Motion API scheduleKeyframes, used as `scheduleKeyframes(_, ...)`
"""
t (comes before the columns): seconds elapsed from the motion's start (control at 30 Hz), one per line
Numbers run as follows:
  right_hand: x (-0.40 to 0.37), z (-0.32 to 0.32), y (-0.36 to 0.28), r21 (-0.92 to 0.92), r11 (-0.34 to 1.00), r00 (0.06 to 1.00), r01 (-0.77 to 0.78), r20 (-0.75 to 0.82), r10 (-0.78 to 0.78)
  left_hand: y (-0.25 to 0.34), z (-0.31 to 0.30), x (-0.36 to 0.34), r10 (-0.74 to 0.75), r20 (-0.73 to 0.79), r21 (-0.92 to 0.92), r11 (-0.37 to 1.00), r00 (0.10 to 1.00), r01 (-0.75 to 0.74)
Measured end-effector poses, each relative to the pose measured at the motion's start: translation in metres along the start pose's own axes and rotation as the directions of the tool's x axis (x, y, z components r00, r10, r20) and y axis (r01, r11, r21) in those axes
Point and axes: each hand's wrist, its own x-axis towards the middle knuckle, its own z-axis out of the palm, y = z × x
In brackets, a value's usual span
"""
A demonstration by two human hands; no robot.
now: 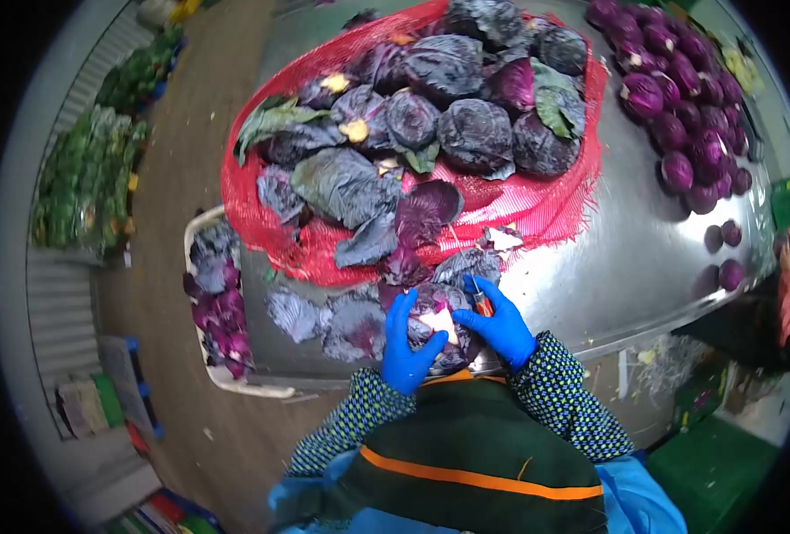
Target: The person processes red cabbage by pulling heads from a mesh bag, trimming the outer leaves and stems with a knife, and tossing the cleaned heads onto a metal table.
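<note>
At the near edge of the metal table, a red cabbage [430, 299] with a pale cut stem faces up between my hands. My left hand [404, 352], in a blue glove, is curved around its left side and grips it. A small knife [482, 304] with a red-orange handle is held in my right hand [503, 331], gloved too, at the cabbage's right side; its blade is mostly hidden. Loose outer leaves [355, 329] lie just left of my left hand. Beyond my hands, untrimmed red cabbages [473, 133] are heaped on an opened red mesh sack [555, 206].
Smooth, peeled cabbages [706, 151] are piled at the table's right, with a few apart near its edge. A white-rimmed tub [266, 390] of purple leaves stands at the left. Another person's hand [785, 258] shows at the far right. Green bagged produce [88, 178] lies left.
</note>
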Motion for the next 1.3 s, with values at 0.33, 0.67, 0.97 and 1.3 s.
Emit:
scheduleKeyframes(0.33,-0.005,-0.013,-0.010,0.145,0.956,0.965,-0.256,-0.027,0.263,-0.021,-0.039,-0.022,-0.163,0.154,-0.238,0.951,0.974,0.197)
scheduleKeyframes(0.67,-0.045,-0.020,-0.020,-0.596,0.783,0.965,0.180,-0.048,-0.258,0.026,0.002,0.017,-0.048,0.242,0.068,0.997,0.969,0.032)
scheduleKeyframes(0.97,-0.010,-0.049,0.028,-0.229,0.960,0.976,-0.160,-0.180,0.120,0.013,0.016,0.010,0.073,0.241,0.024,0.996,0.968,-0.081)
scheduleKeyframes(1.3,-0.011,-0.046,-0.071,-0.040,0.989,0.917,-0.145,-0.381,0.119,0.030,-0.087,0.019,0.275,0.273,-0.859,0.501,0.922,0.105)
